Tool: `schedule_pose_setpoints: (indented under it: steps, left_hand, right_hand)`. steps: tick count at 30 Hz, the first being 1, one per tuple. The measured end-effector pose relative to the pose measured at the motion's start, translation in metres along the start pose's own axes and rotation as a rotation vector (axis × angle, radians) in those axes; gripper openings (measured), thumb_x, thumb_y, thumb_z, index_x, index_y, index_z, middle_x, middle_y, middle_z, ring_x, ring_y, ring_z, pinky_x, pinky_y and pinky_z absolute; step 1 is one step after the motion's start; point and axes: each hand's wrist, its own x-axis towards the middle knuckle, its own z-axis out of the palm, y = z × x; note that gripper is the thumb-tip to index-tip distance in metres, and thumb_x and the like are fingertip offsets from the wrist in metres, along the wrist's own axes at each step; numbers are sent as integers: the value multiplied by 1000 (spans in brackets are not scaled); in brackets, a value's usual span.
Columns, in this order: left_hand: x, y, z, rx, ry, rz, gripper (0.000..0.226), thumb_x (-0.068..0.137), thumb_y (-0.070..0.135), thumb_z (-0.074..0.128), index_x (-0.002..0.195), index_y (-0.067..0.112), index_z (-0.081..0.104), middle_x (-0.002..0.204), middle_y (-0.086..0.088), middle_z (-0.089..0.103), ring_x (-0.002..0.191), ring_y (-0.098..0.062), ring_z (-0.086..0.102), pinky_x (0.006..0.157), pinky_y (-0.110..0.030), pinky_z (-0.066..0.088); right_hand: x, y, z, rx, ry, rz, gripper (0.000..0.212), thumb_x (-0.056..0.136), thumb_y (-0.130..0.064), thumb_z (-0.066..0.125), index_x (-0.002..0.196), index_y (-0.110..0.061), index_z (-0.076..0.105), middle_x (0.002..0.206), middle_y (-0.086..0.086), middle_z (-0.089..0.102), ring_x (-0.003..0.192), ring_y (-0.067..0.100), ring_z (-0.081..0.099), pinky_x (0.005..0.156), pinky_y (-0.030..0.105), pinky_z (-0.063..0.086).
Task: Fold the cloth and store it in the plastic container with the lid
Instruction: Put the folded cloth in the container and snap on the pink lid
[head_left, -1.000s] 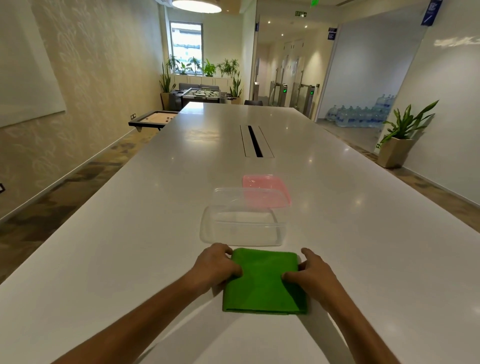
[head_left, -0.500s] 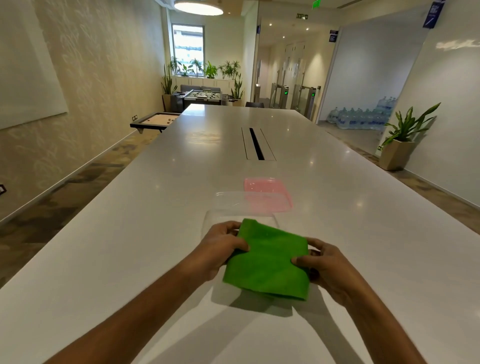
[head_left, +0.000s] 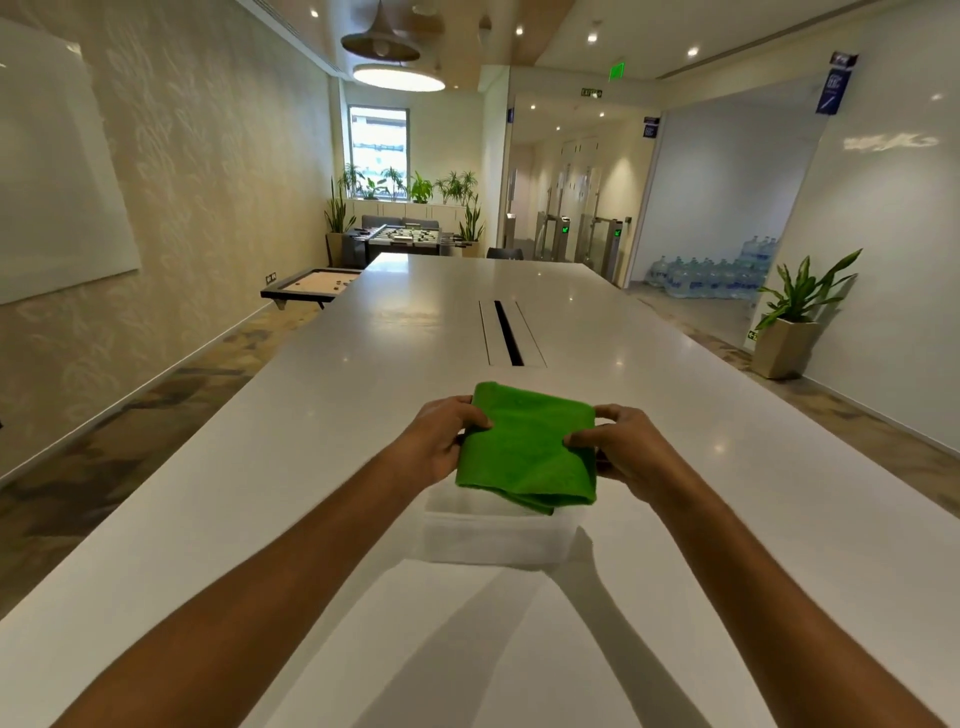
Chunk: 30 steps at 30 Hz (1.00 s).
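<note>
A folded green cloth (head_left: 527, 447) hangs in the air over the clear plastic container (head_left: 488, 538), whose near wall shows just below the cloth's front edge. My left hand (head_left: 441, 444) grips the cloth's left edge and my right hand (head_left: 621, 449) grips its right edge, thumbs on top. The cloth hides most of the container's opening. The pink lid is hidden behind the cloth and hands.
The long white table (head_left: 260, 493) runs away from me, with a black cable slot (head_left: 506, 332) beyond the cloth. Table edges drop to the floor on both sides. A potted plant (head_left: 795, 312) stands by the right wall.
Both hands lifted the folded cloth off the table and carried it forward, from in front of the container to above it. The view tilted up, and the lid went out of sight.
</note>
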Motion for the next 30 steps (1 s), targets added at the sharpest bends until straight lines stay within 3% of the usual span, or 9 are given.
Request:
schedule_pose_setpoints:
  steps: [2,5,9,14,18,25,26,28,30]
  left_hand:
    - [11,-4,-1,-11,44,-28,44,75,-15,49,116,-4,61,115,-24,62,106,-41,60,82,-46,54]
    - [25,-15,-5,-6,105,-65,44,74,-14,47,117,-8,57,117,-26,60,109,-43,58,81,-47,54]
    - [37,-26,-6,29,171,-109,23,74,-15,46,93,-7,57,93,-22,60,85,-38,60,65,-42,54]
    - [44,-29,-4,53,187,-104,18,73,-16,47,83,-5,58,80,-20,61,69,-32,61,53,-34,52]
    - [48,-30,-7,59,203,-109,18,73,-16,47,82,-4,57,81,-20,60,71,-33,61,56,-36,53]
    - [59,-39,-21,215,240,-130,32,72,-17,47,102,-9,54,93,-24,58,79,-39,61,74,-47,57]
    - [59,-41,-21,278,240,-136,31,72,-17,46,101,-9,54,89,-23,57,75,-37,61,71,-46,58]
    - [57,-43,-20,461,247,-139,25,73,-14,45,96,-6,52,74,-17,51,58,-28,54,52,-33,52]
    - [58,-46,-21,642,255,-106,23,75,-10,46,97,-4,51,75,-16,50,59,-24,50,47,-28,41]
  right_hand:
    - [14,-1,4,-65,17,13,74,71,7,73,136,0,38,112,25,61,90,34,66,62,35,56]
    - [30,3,10,-207,25,22,70,70,5,75,131,1,40,106,19,61,87,29,64,61,33,57]
    - [44,17,19,-572,80,-61,51,67,-7,76,109,-11,47,85,1,54,85,22,60,76,38,58]
    - [49,28,28,-825,97,-180,48,73,-23,71,115,-13,50,77,-8,52,73,12,53,58,22,44]
    - [51,29,34,-986,102,-221,52,79,-19,63,126,-8,43,89,1,57,83,20,58,70,30,52]
    - [52,36,45,-1184,29,-271,61,86,-12,59,140,-5,32,106,10,64,87,23,60,70,29,50]
    - [51,37,47,-1216,20,-283,59,86,-11,59,139,-5,33,107,11,64,90,25,62,72,31,51]
    - [50,38,51,-1265,8,-304,58,87,-8,57,138,-4,32,108,13,64,91,27,63,76,34,54]
    - [49,40,55,-1310,-3,-316,60,87,-6,54,141,-4,27,107,14,64,91,28,64,79,37,56]
